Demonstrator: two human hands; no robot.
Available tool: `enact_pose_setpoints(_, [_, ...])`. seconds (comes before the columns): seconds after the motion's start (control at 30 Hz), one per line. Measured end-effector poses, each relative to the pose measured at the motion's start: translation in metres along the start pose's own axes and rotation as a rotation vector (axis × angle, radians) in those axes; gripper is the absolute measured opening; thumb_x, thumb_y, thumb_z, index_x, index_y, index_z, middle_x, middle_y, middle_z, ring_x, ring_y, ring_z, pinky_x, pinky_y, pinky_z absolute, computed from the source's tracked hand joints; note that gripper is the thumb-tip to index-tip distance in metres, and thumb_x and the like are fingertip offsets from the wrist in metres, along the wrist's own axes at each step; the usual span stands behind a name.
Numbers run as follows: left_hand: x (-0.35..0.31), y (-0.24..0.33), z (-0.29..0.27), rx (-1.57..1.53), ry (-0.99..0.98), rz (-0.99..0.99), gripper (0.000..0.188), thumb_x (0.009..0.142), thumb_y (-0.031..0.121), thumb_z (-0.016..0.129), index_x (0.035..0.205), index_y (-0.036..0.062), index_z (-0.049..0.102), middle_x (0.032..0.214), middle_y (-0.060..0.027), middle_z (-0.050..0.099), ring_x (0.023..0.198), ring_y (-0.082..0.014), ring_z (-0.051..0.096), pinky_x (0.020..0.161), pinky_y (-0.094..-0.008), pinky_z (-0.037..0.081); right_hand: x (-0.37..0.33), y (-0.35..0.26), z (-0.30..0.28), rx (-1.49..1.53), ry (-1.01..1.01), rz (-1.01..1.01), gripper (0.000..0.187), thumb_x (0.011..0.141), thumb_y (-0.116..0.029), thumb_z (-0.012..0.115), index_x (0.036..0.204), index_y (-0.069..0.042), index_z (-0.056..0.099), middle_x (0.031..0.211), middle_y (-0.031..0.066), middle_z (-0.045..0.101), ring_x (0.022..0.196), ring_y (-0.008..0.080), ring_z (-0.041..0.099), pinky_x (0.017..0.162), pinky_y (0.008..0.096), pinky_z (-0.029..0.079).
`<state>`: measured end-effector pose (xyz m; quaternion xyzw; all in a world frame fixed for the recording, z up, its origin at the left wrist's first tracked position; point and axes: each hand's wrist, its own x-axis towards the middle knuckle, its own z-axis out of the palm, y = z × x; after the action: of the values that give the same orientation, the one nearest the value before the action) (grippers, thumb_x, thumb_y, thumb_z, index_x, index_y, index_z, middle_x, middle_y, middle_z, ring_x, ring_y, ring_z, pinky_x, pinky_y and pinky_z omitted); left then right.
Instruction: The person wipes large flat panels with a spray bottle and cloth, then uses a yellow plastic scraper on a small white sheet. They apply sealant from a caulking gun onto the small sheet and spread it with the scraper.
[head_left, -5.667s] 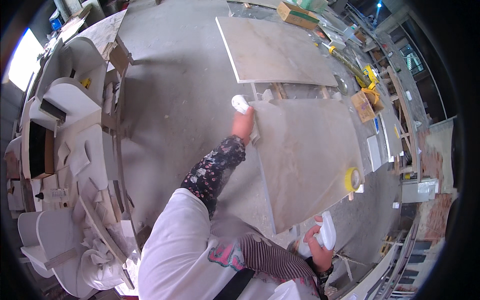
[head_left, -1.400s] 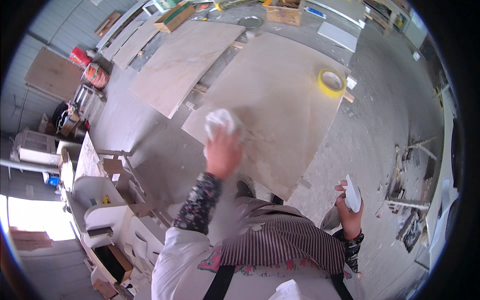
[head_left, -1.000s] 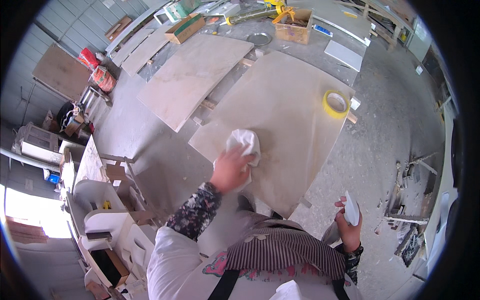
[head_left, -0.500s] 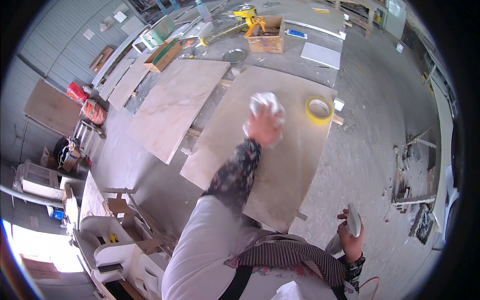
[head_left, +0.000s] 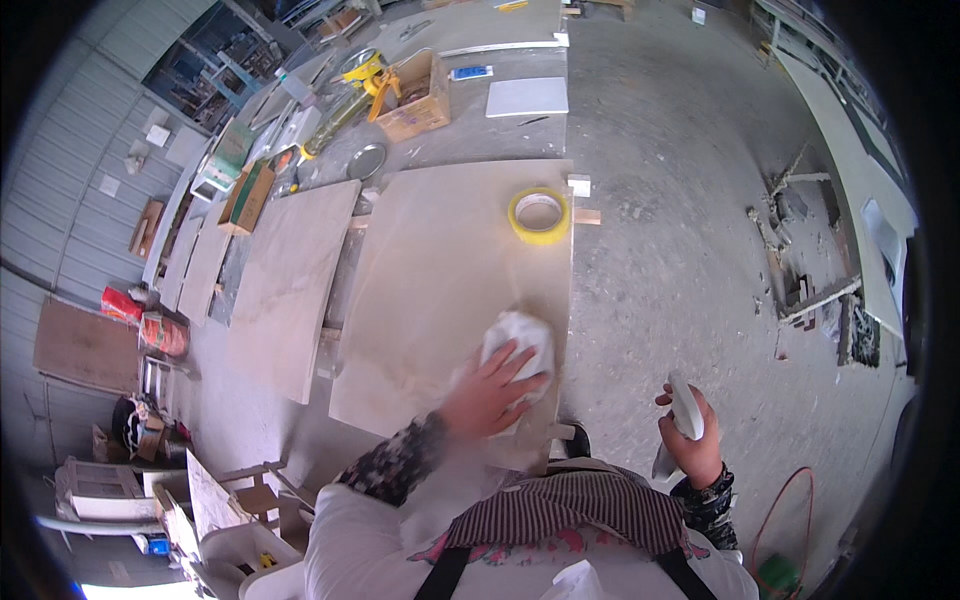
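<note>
My left hand [head_left: 488,397] holds a crumpled white cloth [head_left: 522,338] down on a beige marble-look panel [head_left: 440,260], near its close right edge. The fingers lie spread over the cloth. My right hand [head_left: 694,443] is beyond the panel's right side, closed around what looks like a white spray bottle [head_left: 686,408] seen from above. Its lower part is mostly hidden by the hand. A roll of yellow tape [head_left: 540,237] lies flat on the far right part of the panel.
To the left lies a second beige panel [head_left: 290,285]. Behind are a cardboard box [head_left: 425,110] with a yellow caulking gun [head_left: 383,95], a round metal lid [head_left: 367,160] and a white board [head_left: 527,97]. A wood block [head_left: 587,216] juts from under the panel. A hose [head_left: 765,510] lies lower right.
My left hand has drawn the cloth from the panel's middle back toward me. The right hand keeps its hold on the bottle. The whole view has turned to the right.
</note>
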<state>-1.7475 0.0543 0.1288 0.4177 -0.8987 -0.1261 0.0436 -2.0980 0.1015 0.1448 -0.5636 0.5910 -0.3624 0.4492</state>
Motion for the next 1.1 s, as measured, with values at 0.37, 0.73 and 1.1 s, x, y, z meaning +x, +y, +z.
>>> enact_pose_setpoints(0.37, [0.178, -0.125, -0.002, 0.021, 0.170, -0.146, 0.042, 0.088, 0.028, 0.055, 0.130, 0.0239, 0.057, 0.144, -0.0202, 0.043, 0.139, -0.0374, 0.033, 0.106, -0.0564, 0.032, -0.038, 0.023, -0.017, 0.005, 0.212, 0.069, 0.045, 0.072, -0.002, 0.058, 0.117, 0.001, 0.056, 0.098, 0.0115, 0.067, 0.084, 0.0221, 0.064, 0.077, 0.0334, 0.050])
enact_pose_setpoints(0.73, [0.295, -0.195, 0.010, 0.166, 0.357, -0.506, 0.048, 0.090, 0.040, 0.051, 0.136, 0.0247, 0.052, 0.152, -0.0107, 0.037, 0.140, -0.0353, 0.029, 0.109, -0.0601, 0.025, -0.062, 0.032, -0.003, 0.055, 0.275, 0.220, 0.045, 0.074, -0.002, 0.058, 0.119, 0.001, 0.056, 0.098, 0.0092, 0.066, 0.086, 0.0171, 0.062, 0.077, 0.0295, 0.049])
enact_pose_setpoints(1.1, [0.147, -0.051, 0.024, -0.061, 0.133, 0.285, 0.045, 0.081, 0.022, 0.064, 0.126, 0.0202, 0.060, 0.146, -0.0117, 0.044, 0.138, -0.0305, 0.036, 0.108, -0.0581, 0.026, -0.039, 0.024, 0.000, 0.012, 0.195, 0.077, 0.045, 0.072, -0.005, 0.060, 0.117, 0.000, 0.056, 0.099, 0.0126, 0.067, 0.089, 0.0259, 0.066, 0.081, 0.0360, 0.051])
